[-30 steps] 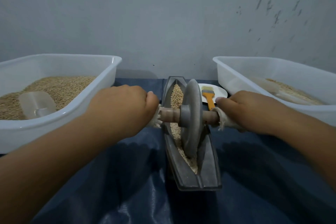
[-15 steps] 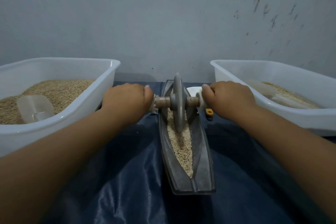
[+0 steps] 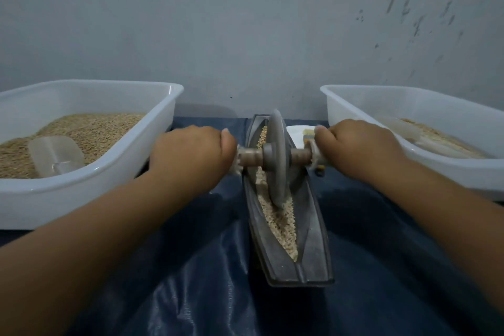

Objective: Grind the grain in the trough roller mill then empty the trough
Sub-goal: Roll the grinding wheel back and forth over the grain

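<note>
A dark boat-shaped trough point(image 3: 313, 229) lies lengthwise on the blue sheet in front of me, with grain point(image 3: 281, 219) along its groove. A grey roller wheel point(image 3: 276, 161) stands upright in the groove, around the middle of the trough. A wooden axle point(image 3: 251, 157) runs through the wheel. My left hand point(image 3: 191, 153) is closed on the axle's left end and my right hand point(image 3: 357, 146) on its right end. Both ends are wrapped in white cloth, mostly hidden by my fingers.
A white tub point(image 3: 90, 188) at the left holds grain and a clear scoop point(image 3: 56, 155). A second white tub point(image 3: 441, 169) at the right holds some grain and another scoop. A white plate point(image 3: 296, 133) with a brush lies behind the trough. A grey wall stands close behind.
The wheel went from the trough's near part to its far end, then came back a little toward me. My hands moved with the axle.
</note>
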Demonstrator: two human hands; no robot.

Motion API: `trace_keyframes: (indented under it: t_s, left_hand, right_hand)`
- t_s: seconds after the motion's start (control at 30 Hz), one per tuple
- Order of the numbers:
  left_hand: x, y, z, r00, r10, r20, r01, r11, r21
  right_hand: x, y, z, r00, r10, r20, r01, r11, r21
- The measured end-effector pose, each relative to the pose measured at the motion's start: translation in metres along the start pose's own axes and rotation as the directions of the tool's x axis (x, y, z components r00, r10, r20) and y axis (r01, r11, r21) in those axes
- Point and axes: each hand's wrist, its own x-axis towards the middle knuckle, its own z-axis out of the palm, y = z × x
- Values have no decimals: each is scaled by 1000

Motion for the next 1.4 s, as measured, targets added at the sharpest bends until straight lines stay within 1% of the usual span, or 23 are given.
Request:
trace_keyframes:
  t_s: [0.07,0.1,0.23,0.33,0.4,0.47,0.53,0.6,0.67,0.7,0.77,0.83,0.9,0.93,1.0,1.13,1.2,1.27,1.33,1.4]
  left_hand:
    - [19,0,6,998,-69,-15,69,998,-9]
    - [27,-2,8,996,-91,-12,90,996,-17]
    - [37,-4,10,994,-108,-17,108,994,-8]
    - [23,-1,9,996,-85,-7,84,996,-26]
    - [9,0,4,999,-48,23,49,998,-40]
    - [-6,0,-3,999,10,47,-7,998,-65]
    - [-21,-2,-9,997,67,38,-62,991,-121]
    - [-34,-5,-15,995,95,-14,-96,981,-165]
    - [-42,-7,-19,990,126,-56,-134,977,-167]
    - [-42,-6,-20,989,134,-61,-142,977,-156]
    - [-39,-3,-15,993,112,-47,-117,986,-118]
    - [-27,2,-6,998,41,-42,-43,998,-55]
    - [-10,5,2,998,-49,-50,48,999,-10]
    - [-1,6,5,996,-82,-43,82,997,2]
    - [18,3,7,993,-112,-27,112,994,13]
    - [34,-1,5,993,-115,-24,115,993,3]
    - [29,-1,2,995,-96,-23,96,995,-5]
    - [18,0,-2,998,-59,6,59,998,-6]
    - [2,0,-10,999,3,35,-3,1000,-2]
    - [-15,0,-17,998,59,0,-59,998,-30]
  right_hand:
    - [14,-3,14,990,9,-142,-3,999,38]
    - [20,-5,18,985,18,-174,-8,998,55]
    - [30,-4,20,986,32,-162,-19,996,82]
    - [16,-1,17,983,-37,-182,43,999,28]
    - [4,-1,6,987,-89,-132,88,996,-19]
    - [-8,-2,-11,993,-116,-1,116,992,-45]
    - [-22,0,-26,983,-137,119,144,988,-56]
    - [-33,4,-37,970,-139,201,146,989,-19]
    - [-39,7,-44,953,-111,281,97,993,62]
    - [-39,8,-44,949,-101,297,85,994,65]
    - [-33,6,-36,967,-93,236,95,995,3]
    - [-23,2,-21,994,-88,71,92,995,-45]
    - [-11,-1,-3,995,-64,-78,63,998,-15]
    - [-4,-2,5,990,-53,-131,53,999,-4]
    - [10,-2,15,985,-18,-172,24,999,35]
    - [22,0,21,987,15,-162,-4,998,67]
    - [17,1,20,990,-9,-143,16,999,47]
    - [8,2,12,996,-40,-75,41,999,15]
    - [-4,4,0,997,-67,48,66,998,11]
    - [-18,6,-14,981,-81,177,78,997,22]
